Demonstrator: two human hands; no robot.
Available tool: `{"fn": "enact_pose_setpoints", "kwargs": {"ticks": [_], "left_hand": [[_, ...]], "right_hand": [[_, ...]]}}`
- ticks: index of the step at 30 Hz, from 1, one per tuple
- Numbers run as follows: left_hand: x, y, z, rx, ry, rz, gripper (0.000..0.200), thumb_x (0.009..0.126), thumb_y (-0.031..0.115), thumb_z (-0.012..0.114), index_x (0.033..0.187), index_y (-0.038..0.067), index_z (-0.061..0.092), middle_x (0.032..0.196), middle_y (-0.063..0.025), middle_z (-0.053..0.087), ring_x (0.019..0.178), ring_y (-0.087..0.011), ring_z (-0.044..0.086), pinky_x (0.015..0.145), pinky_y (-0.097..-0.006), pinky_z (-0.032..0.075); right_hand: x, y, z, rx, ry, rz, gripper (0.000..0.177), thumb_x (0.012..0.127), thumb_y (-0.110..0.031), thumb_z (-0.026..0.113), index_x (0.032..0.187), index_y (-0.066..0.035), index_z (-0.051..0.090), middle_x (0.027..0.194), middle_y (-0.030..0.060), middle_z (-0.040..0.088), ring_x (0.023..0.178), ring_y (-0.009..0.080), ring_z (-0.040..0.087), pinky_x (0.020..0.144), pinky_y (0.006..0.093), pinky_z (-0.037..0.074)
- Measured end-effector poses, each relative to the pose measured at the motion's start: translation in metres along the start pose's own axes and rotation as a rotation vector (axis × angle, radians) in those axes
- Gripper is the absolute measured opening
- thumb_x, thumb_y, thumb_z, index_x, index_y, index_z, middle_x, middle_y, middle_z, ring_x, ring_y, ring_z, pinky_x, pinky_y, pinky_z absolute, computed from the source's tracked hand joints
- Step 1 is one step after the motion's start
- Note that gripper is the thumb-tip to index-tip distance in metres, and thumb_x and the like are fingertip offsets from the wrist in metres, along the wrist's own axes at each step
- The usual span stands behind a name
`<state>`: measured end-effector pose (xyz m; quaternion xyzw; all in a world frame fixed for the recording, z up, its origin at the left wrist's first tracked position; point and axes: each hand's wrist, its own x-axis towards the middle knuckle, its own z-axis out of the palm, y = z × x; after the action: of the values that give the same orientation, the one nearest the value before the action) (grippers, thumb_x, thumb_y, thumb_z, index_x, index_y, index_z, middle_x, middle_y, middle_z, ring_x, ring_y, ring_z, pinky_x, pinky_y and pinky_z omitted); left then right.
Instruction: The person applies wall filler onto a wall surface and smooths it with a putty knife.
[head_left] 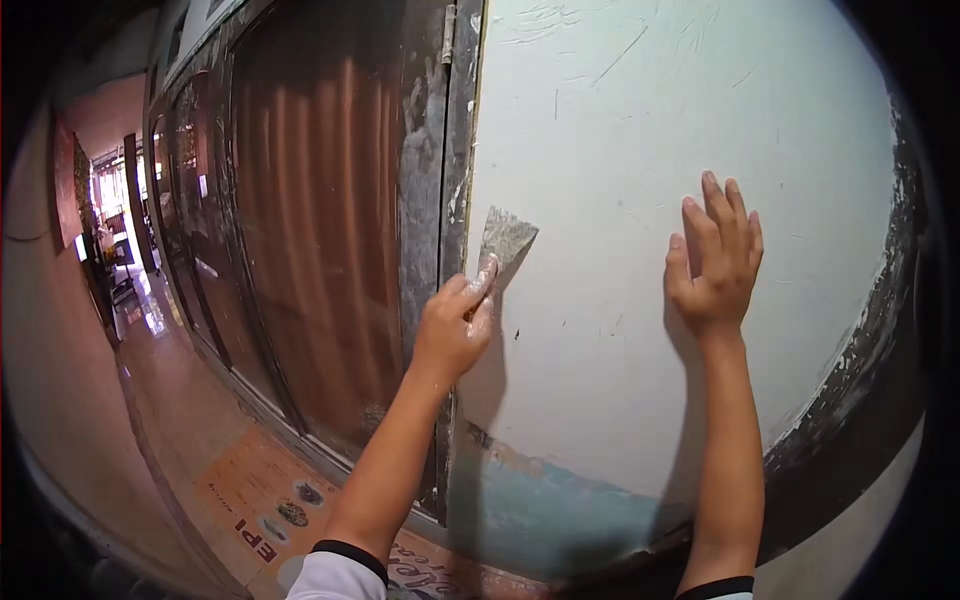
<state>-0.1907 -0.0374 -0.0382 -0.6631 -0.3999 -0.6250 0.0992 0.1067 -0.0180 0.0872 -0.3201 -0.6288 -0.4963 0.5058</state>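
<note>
My left hand [455, 325] grips a putty knife [508, 238], its handle hidden inside my fingers. The blade is smeared with grey-white paste and lies against the left edge of the white wall panel [600, 380], beside the dark frame. White residue coats the index finger and thumb. To the right, my right hand [718, 260] is open, fingers spread and pointing up, at the panel's surface with nothing held. Thin scratches and raised ridges mark the upper panel, and a patch of bluish-green [560, 515] shows along its bottom.
A dark window frame [425, 190] with a hinge [449, 35] borders the panel on the left. Brown curtains [320, 200] hang behind its glass. A printed banner [265, 500] lies on the floor below. The corridor floor [165, 370] runs back along the left side.
</note>
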Motion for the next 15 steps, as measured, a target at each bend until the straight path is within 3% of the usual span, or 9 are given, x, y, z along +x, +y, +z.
{"fn": "enact_pose_setpoints", "kwargs": {"ticks": [4,6,8,11,15], "left_hand": [[-0.067,-0.019,0.021,-0.029,0.060,0.012,0.047,0.089,-0.008,0.064,0.134,0.003,0.066,0.083,-0.0142,0.060,0.069,-0.0213,0.058,0.067,-0.0277,0.048],[-0.066,-0.020,0.022,0.018,0.039,-0.002,0.047,0.089,-0.001,0.066,0.135,0.008,0.067,0.086,-0.0177,0.059,0.072,-0.0334,0.060,0.069,-0.0375,0.051],[-0.035,-0.009,0.016,-0.051,0.030,-0.063,0.048,0.088,-0.001,0.065,0.135,0.008,0.066,0.086,-0.0171,0.059,0.073,-0.0332,0.061,0.070,-0.0385,0.052],[0.001,-0.003,0.008,-0.056,0.032,0.024,0.050,0.087,-0.002,0.064,0.136,0.008,0.066,0.086,-0.0172,0.058,0.074,-0.0333,0.061,0.069,-0.0379,0.051],[-0.044,-0.016,0.016,0.015,0.014,0.022,0.044,0.090,-0.006,0.063,0.134,0.003,0.066,0.086,-0.0154,0.061,0.069,-0.0243,0.058,0.067,-0.0292,0.049]], "right_hand": [[-0.002,0.002,0.001,-0.029,-0.019,-0.008,0.038,0.086,-0.021,0.063,0.123,-0.018,0.067,0.152,0.0008,0.054,0.148,0.0249,0.040,0.123,0.0529,0.023],[-0.002,0.001,0.000,-0.048,-0.031,-0.013,0.039,0.085,-0.021,0.063,0.124,-0.019,0.067,0.153,0.0007,0.053,0.149,0.0246,0.040,0.123,0.0526,0.022],[-0.002,0.000,0.001,-0.046,-0.030,0.005,0.039,0.086,-0.021,0.063,0.124,-0.019,0.067,0.153,0.0008,0.053,0.149,0.0244,0.039,0.124,0.0525,0.022],[-0.002,0.002,0.003,-0.043,-0.012,-0.011,0.038,0.086,-0.021,0.062,0.124,-0.019,0.067,0.153,0.0010,0.053,0.149,0.0243,0.039,0.124,0.0526,0.022],[-0.003,0.000,0.002,-0.041,-0.013,-0.001,0.036,0.086,-0.021,0.062,0.122,-0.019,0.067,0.153,0.0000,0.053,0.149,0.0236,0.039,0.124,0.0526,0.022]]}}
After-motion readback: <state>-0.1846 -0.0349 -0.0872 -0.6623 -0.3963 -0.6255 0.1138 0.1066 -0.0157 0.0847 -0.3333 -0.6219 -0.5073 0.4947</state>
